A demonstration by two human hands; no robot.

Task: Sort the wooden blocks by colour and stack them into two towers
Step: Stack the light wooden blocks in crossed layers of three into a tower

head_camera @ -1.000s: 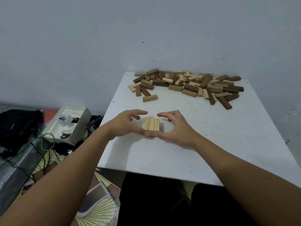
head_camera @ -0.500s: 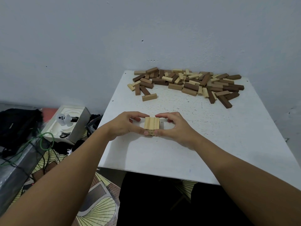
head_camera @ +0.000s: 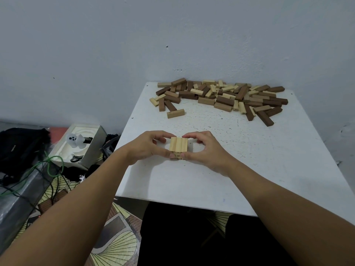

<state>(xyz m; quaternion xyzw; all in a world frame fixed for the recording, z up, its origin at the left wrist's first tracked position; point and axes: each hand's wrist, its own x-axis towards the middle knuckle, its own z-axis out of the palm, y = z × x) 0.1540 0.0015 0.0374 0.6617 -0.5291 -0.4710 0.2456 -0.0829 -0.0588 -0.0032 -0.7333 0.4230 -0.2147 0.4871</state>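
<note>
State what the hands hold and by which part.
Both hands grip the small light-block stack: left hand on its left side, right hand on its right side, thumbs at the near lower edge.

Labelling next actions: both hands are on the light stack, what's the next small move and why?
Probably let go and reach for another light block in the pile. The left hand and right hand pinch the light stack, whose top three blocks already sit flush, and most blocks lie unsorted at the table's far edge.
</note>
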